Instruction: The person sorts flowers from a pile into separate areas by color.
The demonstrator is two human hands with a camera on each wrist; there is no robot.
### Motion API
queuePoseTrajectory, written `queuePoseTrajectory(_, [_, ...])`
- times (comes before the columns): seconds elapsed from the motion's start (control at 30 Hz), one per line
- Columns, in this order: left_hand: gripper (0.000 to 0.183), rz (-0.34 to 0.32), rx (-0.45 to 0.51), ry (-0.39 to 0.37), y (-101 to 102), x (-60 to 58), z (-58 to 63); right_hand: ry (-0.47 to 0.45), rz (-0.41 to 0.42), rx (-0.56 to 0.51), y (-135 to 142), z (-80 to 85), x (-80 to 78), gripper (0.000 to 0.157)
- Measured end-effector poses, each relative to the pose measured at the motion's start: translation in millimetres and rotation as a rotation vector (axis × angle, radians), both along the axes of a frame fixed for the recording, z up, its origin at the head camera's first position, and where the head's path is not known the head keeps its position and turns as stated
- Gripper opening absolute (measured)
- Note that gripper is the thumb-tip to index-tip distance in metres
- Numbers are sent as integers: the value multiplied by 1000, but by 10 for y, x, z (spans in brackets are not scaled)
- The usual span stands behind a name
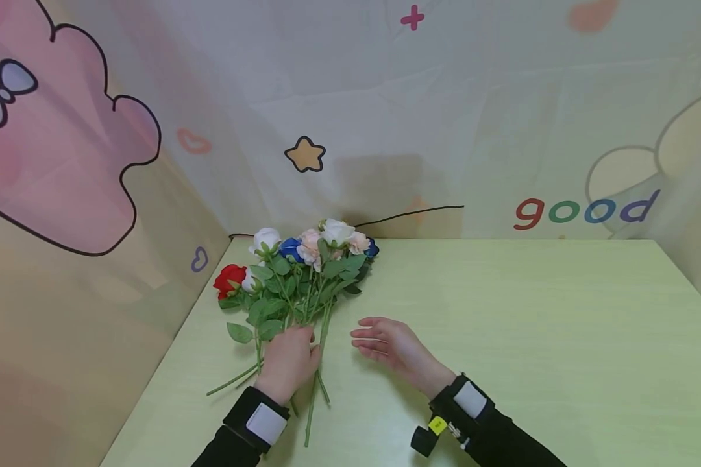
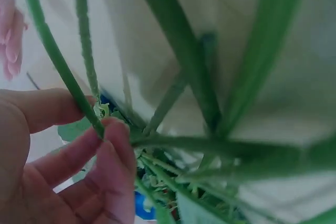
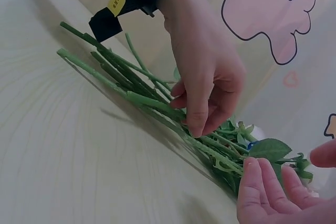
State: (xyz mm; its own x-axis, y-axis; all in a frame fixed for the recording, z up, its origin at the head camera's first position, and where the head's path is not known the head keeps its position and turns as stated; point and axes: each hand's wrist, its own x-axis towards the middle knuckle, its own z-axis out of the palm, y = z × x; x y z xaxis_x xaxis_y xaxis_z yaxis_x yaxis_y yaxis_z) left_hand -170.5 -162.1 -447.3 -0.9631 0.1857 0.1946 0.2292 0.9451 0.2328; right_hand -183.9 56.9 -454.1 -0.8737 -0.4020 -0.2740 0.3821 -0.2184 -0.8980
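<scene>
A bunch of artificial-looking flowers lies on the table's left side, heads toward the back. It has a red rose (image 1: 229, 279), white roses (image 1: 337, 231), blue roses (image 1: 290, 249) and pale pink flowers (image 1: 311, 248) among green leaves. My left hand (image 1: 289, 364) is over the stems below the leaves. In the left wrist view, its thumb and fingers pinch a green stem (image 2: 62, 66), while other stems cross beyond. My right hand (image 1: 396, 350) hovers just right of the bunch, fingers loosely extended, holding nothing. The right wrist view shows its fingertips close to a leaf (image 3: 270, 149).
The pale table (image 1: 520, 344) extends to the right of the flowers. Behind it hangs a printed cloth backdrop (image 1: 374, 97) with a star and the word "good". Several cut stem ends (image 1: 307, 428) point toward the front edge. Both wrists wear black straps.
</scene>
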Motion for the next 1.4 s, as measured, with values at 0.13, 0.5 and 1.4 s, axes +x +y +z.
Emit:
queuePoseTrajectory(0.13, [8,13,179,-59,-33,-25,-16,-7,-14,0,18,-2,3,53])
queuePoseTrajectory(0.5, [23,95,889,-318,-71,-61,37,-7,-33,-19,105,-13,-27,51])
queuePoseTrajectory(1.4, [9,-129,965,-130,796,-72,132,275,-172,252,661,193,-45,38])
